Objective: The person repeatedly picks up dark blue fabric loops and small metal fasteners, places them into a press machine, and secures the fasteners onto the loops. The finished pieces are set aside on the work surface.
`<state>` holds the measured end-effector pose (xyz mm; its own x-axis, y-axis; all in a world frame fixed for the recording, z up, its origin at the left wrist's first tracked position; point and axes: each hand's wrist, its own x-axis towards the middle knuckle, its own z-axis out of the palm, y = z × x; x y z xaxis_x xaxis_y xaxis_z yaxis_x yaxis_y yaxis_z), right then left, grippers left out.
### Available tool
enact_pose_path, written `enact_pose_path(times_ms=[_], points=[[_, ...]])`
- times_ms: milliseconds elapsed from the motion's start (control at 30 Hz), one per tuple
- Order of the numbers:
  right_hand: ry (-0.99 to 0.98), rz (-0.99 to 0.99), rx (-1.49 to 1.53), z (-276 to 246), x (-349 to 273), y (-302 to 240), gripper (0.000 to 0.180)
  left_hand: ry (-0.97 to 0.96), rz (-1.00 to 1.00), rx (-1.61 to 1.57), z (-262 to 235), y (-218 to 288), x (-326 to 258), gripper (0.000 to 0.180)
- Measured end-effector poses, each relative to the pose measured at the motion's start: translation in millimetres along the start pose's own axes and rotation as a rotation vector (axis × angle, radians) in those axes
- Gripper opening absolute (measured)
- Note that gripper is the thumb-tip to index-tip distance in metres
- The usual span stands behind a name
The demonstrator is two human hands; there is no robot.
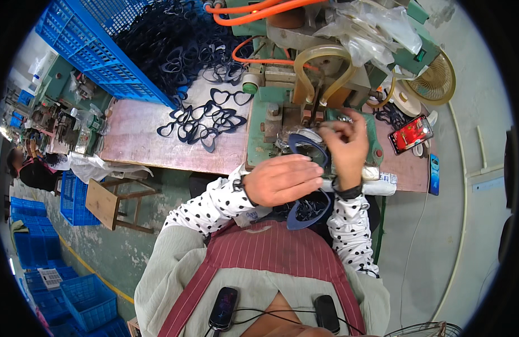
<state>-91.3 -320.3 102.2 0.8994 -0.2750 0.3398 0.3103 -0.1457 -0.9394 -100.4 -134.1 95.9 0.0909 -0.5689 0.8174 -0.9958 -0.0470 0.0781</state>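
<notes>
My left hand (285,178) is closed around the middle of a dark blue eyeglass frame front (308,218). One rim loop stands out above the hand beside the machine, the other hangs below it over my lap. The hand hides the bridge. At the green press machine (263,124), my right hand (347,147) is raised, its thumb and fingers bent together close to the metal fixture. Whatever those fingertips hold is too small to make out. Clear plastic film (287,140) lies around the fixture, next to the upper rim loop.
Loose dark frame fronts (200,122) lie on the table left of the machine, below a blue crate (102,53) and a large heap of them. A phone (411,135) and a small fan (431,77) are at right. A wooden stool (105,203) stands left; orange hoses (265,12) cross above.
</notes>
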Motion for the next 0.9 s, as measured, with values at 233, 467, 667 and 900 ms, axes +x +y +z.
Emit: enact_pose_path(times_ms=[233, 467, 667, 900], points=[[0.228, 0.106, -0.582, -103.0, 3.7, 108.7, 0.027, -0.014, -0.055, -0.068, 15.1, -4.6, -4.8, 0.041], [0.025, -0.153, -1.103, -98.3, -15.1, 99.8, 0.024, 0.024, -0.059, -0.078, 17.6, -5.6, -4.4, 0.042], [0.125, -0.091, -0.846, -103.0, 4.1, 126.8, 0.014, -0.031, -0.086, 0.009, 12.4, 1.1, -12.1, 0.04], [0.253, 0.047, -0.63, -96.5, -5.2, 121.1, 0.016, 0.141, -0.377, 0.424, -18.7, -39.8, -96.4, 0.034]])
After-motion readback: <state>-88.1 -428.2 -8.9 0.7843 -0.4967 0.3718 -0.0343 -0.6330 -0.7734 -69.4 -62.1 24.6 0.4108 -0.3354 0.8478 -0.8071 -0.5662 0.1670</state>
